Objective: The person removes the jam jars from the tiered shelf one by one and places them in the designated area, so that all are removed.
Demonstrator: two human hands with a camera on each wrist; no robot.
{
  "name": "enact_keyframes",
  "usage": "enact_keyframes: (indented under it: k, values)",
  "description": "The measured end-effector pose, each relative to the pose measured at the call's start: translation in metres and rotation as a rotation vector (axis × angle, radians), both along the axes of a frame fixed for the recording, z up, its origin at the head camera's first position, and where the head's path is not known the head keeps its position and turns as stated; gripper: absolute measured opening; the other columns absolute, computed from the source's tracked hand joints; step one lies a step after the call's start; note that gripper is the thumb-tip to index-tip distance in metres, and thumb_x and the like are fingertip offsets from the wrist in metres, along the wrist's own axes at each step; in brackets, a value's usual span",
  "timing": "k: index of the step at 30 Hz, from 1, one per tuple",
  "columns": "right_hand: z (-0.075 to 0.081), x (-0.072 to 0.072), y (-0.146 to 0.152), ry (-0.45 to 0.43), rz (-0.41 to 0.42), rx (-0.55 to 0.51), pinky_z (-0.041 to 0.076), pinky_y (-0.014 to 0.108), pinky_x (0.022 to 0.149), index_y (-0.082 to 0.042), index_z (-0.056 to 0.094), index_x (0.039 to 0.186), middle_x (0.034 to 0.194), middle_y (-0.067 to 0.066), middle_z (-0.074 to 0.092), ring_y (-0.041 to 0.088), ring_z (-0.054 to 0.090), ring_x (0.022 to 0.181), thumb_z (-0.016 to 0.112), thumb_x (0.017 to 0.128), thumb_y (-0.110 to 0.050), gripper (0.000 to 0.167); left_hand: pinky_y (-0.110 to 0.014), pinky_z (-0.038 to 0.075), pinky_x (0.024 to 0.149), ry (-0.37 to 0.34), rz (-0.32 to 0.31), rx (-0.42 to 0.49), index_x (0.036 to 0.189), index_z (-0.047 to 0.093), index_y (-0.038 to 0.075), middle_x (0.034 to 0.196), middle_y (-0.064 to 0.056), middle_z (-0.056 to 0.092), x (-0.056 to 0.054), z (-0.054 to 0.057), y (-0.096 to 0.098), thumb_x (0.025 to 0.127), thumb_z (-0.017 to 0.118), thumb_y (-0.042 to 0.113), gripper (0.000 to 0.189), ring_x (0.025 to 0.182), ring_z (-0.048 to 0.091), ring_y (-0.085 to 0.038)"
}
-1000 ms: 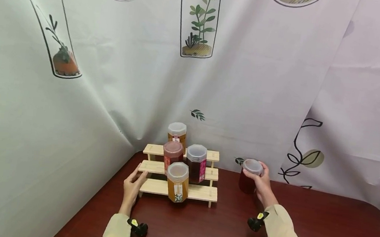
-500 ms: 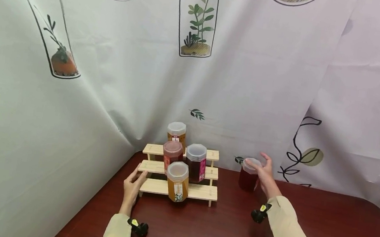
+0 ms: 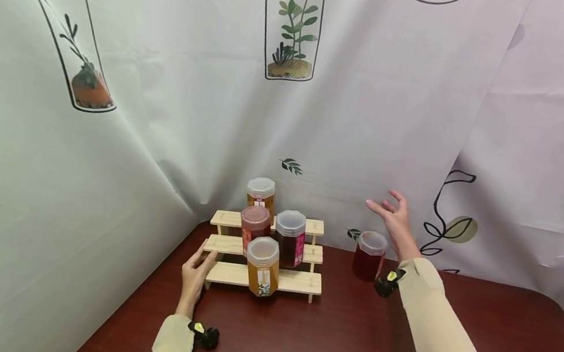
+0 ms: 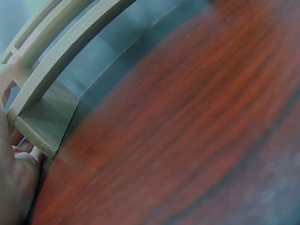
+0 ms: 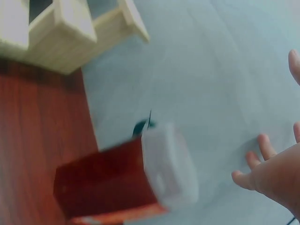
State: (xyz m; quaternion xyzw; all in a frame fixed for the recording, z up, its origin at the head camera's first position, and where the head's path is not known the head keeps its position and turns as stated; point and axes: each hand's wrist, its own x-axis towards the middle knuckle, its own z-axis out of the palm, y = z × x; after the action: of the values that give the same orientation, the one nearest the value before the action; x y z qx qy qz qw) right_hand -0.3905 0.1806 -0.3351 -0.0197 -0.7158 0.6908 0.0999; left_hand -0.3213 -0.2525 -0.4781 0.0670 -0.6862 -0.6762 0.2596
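Observation:
A three-tier wooden display rack point(image 3: 229, 274) holds several lidded jars. An amber jar point(image 3: 262, 278) stands on its lowest step. Behind it are a reddish jar point(image 3: 253, 232) and a dark jar point(image 3: 288, 245) with a pink label; another amber jar point(image 3: 261, 198) is on the top step. My left hand point(image 3: 192, 281) grips the rack's left end, its thumb against the planks and curled fingers by the side piece point(image 4: 49, 117). To the right, a dark red jar point(image 3: 367, 265) with a translucent lid stands on the table. Above it my right hand point(image 3: 396, 219) hovers, fingers spread, holding nothing.
The dark red-brown tabletop point(image 3: 283, 344) extends in front of the rack and off to the right. A white cloth backdrop point(image 3: 349, 137) printed with plants hangs close behind the rack and the single jar, and along the left side.
My right hand has let go of the dark red jar and risen above it, fingers spreading. The jar stays on the table. My left hand keeps its place at the rack.

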Motion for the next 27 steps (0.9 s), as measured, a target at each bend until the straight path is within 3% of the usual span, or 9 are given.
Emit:
enact_keyframes:
  k: [6, 11, 15, 18, 23, 27]
  values:
    - [0.016, -0.011, -0.036, 0.047, 0.068, 0.003, 0.021, 0.046, 0.121, -0.021, 0.013, 0.157, 0.160, 0.018, 0.024, 0.029, 0.024, 0.148, 0.070, 0.090, -0.022, 0.088, -0.014, 0.044, 0.057, 0.031, 0.009, 0.005, 0.138, 0.055, 0.006, 0.079, 0.013, 0.066, 0.003, 0.002, 0.000, 0.090, 0.070, 0.012, 0.050, 0.071, 0.056, 0.001]
    - [0.024, -0.018, -0.073, 0.084, 0.130, 0.008, 0.025, 0.048, 0.119, -0.018, 0.020, 0.155, 0.157, 0.019, 0.029, 0.030, 0.028, 0.147, 0.071, 0.089, -0.019, 0.083, -0.019, 0.039, 0.040, 0.027, -0.010, 0.043, 0.139, 0.054, 0.006, 0.077, 0.009, 0.067, 0.003, -0.001, -0.001, 0.091, 0.069, 0.012, 0.050, 0.046, 0.049, -0.003]
    - [0.033, -0.022, -0.108, 0.098, 0.177, -0.024, 0.027, 0.048, 0.118, -0.014, 0.026, 0.152, 0.153, 0.021, 0.034, 0.032, 0.031, 0.144, 0.073, 0.088, -0.016, 0.079, -0.021, 0.033, 0.034, 0.036, 0.001, 0.035, 0.139, 0.055, 0.011, 0.076, 0.014, 0.066, -0.009, -0.014, -0.006, 0.092, 0.069, 0.018, 0.050, 0.038, 0.043, -0.004]
    - [0.039, -0.025, -0.134, 0.089, 0.210, -0.025, 0.028, 0.048, 0.117, -0.014, 0.029, 0.150, 0.152, 0.021, 0.036, 0.032, 0.034, 0.143, 0.074, 0.086, -0.016, 0.078, -0.019, 0.032, 0.034, 0.055, 0.026, 0.024, 0.139, 0.056, 0.012, 0.075, 0.016, 0.065, -0.016, -0.022, -0.010, 0.091, 0.070, 0.021, 0.050, 0.042, 0.047, -0.001]
    - [0.038, -0.027, -0.163, 0.055, 0.296, 0.010, 0.028, 0.049, 0.117, -0.017, 0.029, 0.151, 0.153, 0.021, 0.035, 0.032, 0.034, 0.143, 0.075, 0.086, -0.018, 0.079, -0.018, 0.031, 0.034, 0.065, 0.053, 0.031, 0.137, 0.057, 0.009, 0.075, 0.013, 0.065, -0.018, -0.024, -0.008, 0.090, 0.071, 0.020, 0.050, 0.046, 0.048, -0.001]
    - [0.028, -0.029, -0.171, 0.040, 0.365, 0.087, 0.030, 0.052, 0.116, -0.018, 0.026, 0.153, 0.153, 0.022, 0.034, 0.035, 0.034, 0.143, 0.074, 0.086, -0.020, 0.082, -0.017, 0.041, 0.044, 0.063, 0.046, 0.024, 0.138, 0.055, 0.006, 0.077, 0.012, 0.066, -0.014, -0.029, -0.003, 0.090, 0.071, 0.019, 0.052, 0.059, 0.056, 0.000]
